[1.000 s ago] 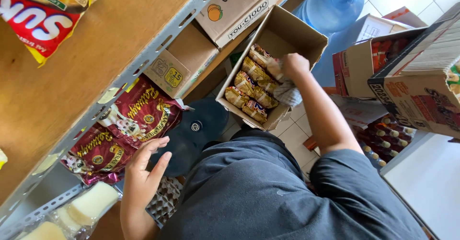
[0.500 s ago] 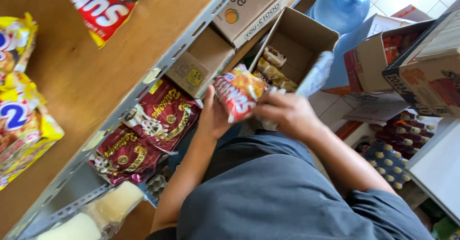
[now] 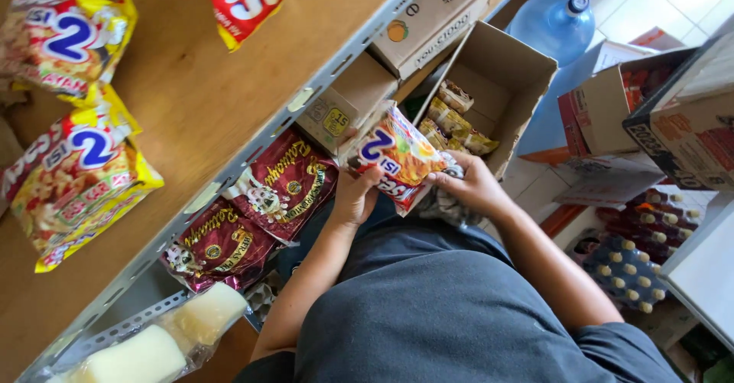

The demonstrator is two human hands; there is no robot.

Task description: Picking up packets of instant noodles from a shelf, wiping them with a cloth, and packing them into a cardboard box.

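Here both hands hold one bright noodle packet (image 3: pixel 399 157), orange and yellow with a blue numeral, raised in front of the person's grey shirt (image 3: pixel 451 306). The left hand (image 3: pixel 353 196) closes round the packet's lower left edge from beneath, fingers curled under it. The right hand (image 3: pixel 468 186) grips the packet's right end, thumb along the top, fingers wrapped behind; a crumpled bit of clear wrapper seems to sit under that hand, though it is hard to tell.

Just beyond the packet stands an open cardboard box (image 3: pixel 527 85) with more small packets (image 3: pixel 451 119) stacked inside against its left wall. Left of the hands, on a lower shelf, lie two dark red bags (image 3: pixel 252 207), overlapping one another. Nearer still lie pale blocks in clear plastic (image 3: pixel 153 345).

The wooden shelf (image 3: pixel 191 100) fills the upper left, carrying yellow snack bags (image 3: pixel 69 161) at the left and a red and yellow bag (image 3: pixel 245 1) at the far edge. A blue water jug (image 3: pixel 550 24) stands far right, beside printed cartons (image 3: pixel 657 115), and bottles with pale caps (image 3: pixel 627 261) sit low at the right.
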